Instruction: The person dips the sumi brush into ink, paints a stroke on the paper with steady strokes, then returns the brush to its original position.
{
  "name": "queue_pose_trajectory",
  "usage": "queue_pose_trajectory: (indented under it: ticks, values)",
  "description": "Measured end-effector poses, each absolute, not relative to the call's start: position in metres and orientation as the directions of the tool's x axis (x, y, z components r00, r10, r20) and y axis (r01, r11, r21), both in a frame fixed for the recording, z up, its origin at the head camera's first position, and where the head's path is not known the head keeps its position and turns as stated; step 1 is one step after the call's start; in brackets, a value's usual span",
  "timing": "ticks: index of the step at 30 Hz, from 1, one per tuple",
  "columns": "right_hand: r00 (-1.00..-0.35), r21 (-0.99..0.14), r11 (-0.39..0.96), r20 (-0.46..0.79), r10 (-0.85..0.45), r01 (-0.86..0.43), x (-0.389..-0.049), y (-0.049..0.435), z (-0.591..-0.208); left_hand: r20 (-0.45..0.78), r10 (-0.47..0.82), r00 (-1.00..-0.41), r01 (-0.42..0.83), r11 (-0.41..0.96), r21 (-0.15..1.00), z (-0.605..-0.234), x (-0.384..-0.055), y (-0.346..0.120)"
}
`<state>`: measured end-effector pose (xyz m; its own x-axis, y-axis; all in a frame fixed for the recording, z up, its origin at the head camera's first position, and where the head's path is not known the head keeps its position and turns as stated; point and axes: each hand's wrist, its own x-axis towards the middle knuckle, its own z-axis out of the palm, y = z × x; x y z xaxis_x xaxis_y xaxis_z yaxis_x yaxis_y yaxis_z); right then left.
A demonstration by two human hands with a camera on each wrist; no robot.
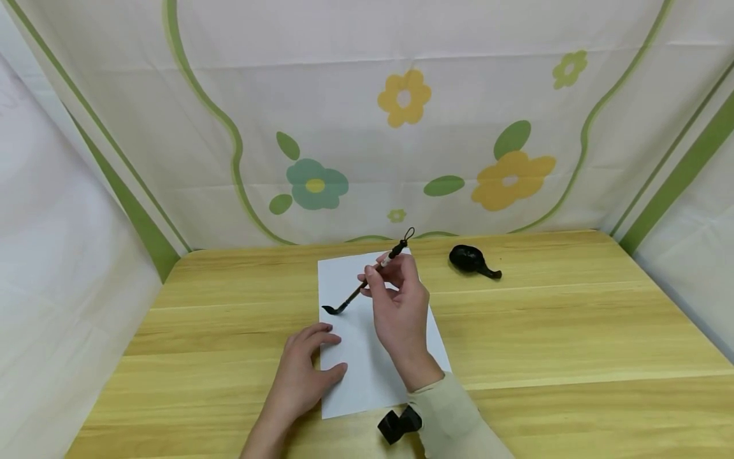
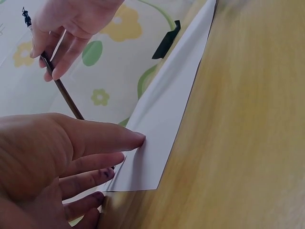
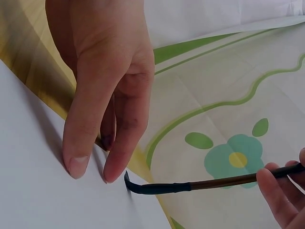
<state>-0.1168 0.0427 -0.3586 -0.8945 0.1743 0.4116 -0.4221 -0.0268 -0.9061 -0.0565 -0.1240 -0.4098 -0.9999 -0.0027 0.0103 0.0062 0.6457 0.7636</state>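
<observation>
Right hand [image 1: 401, 306]: fingers closed in a pinch on dark brush [image 1: 355, 294], bristles at paper's [image 1: 367, 357] left side; contact unclear. Left hand [image 1: 304, 370] nearer, fingers parted, gripping nothing, at paper's left edge. Paper on desk [image 1: 545, 319]; 1 black long-necked object [image 1: 467, 258] far right.

Bench [image 1: 573, 331]: wood or wood-look boards, grain lines visible, smooth, soft sheen. Paper sheet [image 1: 355, 357]: plain, smooth, matt. Brush [image 3: 224, 182]: shaft wood-look, smooth, slight gloss; bristle tip [image 3: 157, 189] black, sleek, hairs clumped; hanging loop [image 1: 410, 232] thin cord. Spoon-shaped black object [image 1: 467, 258]: smooth, glossy highlights, exact material unclear. Black block [image 1: 392, 427] at near edge: smooth-faced, dull, material unclear. Backdrop [image 1: 344, 95]: printed cloth, matt, creased. Sleeve [image 1: 459, 421]: woven-looking cloth, matt.
</observation>
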Motion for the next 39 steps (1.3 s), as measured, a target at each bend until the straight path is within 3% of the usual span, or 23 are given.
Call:
queue_pose_trajectory:
  ticks: [39]
  values:
    - [-0.848,-0.877,0.074,0.479,0.229,-0.475,-0.1206,0.0393,-0.3676,0.005,-0.003,-1.000,0.002,0.641,0.768,-0.4094,-0.0567,-0.1242]
